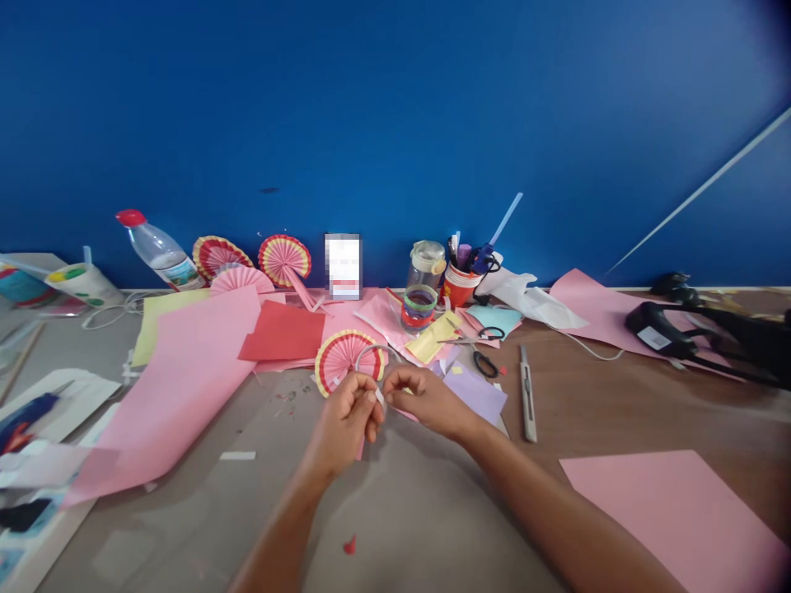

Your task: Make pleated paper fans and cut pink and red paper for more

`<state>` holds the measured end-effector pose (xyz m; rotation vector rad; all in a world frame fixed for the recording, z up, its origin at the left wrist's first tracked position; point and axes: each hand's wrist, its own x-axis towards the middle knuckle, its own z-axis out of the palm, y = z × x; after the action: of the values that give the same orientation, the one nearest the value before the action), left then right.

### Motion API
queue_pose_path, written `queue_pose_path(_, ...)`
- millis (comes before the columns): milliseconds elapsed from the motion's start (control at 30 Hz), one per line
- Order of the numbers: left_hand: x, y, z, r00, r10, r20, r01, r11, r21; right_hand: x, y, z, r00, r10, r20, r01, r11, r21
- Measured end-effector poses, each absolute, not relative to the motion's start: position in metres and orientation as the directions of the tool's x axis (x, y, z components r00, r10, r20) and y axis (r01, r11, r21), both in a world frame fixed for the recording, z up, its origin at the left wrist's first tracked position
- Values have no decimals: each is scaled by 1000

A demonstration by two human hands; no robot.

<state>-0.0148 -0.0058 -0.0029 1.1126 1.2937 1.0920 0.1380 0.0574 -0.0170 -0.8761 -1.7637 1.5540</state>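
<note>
My left hand point(346, 416) and my right hand point(426, 399) meet over the middle of the table, both closed in a pinch. Between their fingertips runs a thin white strip point(371, 356) that arcs up in a loop. A pink piece hangs below my left fingers; I cannot make out what it is. Just behind my hands lies a round pleated paper fan point(342, 356), pink with a yellow and red rim. A lilac sheet point(475, 392) lies right of my right hand.
Scissors point(485, 350) and a utility knife point(526, 395) lie to the right. Pink sheets point(185, 379), a red sheet point(283, 333), more paper fans point(284, 259), a bottle point(157, 247), a jar point(425, 268), a pen cup point(461, 284) and a glue gun point(661, 329) stand around.
</note>
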Motion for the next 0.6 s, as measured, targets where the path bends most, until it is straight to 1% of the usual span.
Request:
queue_pose_path(67,-14,-6,-3,-35,991,-128,59,130,990,138,57,-17,-578,814,61,-28,55,-998)
queue_pose_path(133,-14,-7,-3,-48,993,-105,78,108,991,138,57,-15,-600,798,59,-148,-38,-988)
queue_pose_path(167,-14,-7,-4,-49,994,-93,85,97,992,137,56,-14,-626,779,38,-178,-95,-979)
queue_pose_path(233,-13,-8,-5,-38,996,-78,100,81,992,135,54,-14,-676,737,-17,-176,-183,-967)
queue_pose_path(300,-12,-8,-5,-29,996,-82,124,85,989,133,52,-16,-680,730,-68,-150,-228,-962)
queue_pose_path(433,-11,-9,-5,-23,991,-129,152,131,980,132,52,-19,-617,779,-110,-129,-239,-962)
queue_pose_path(600,-11,-9,-4,-20,991,-133,138,135,981,134,54,-20,-626,772,-108,-117,-230,-966)
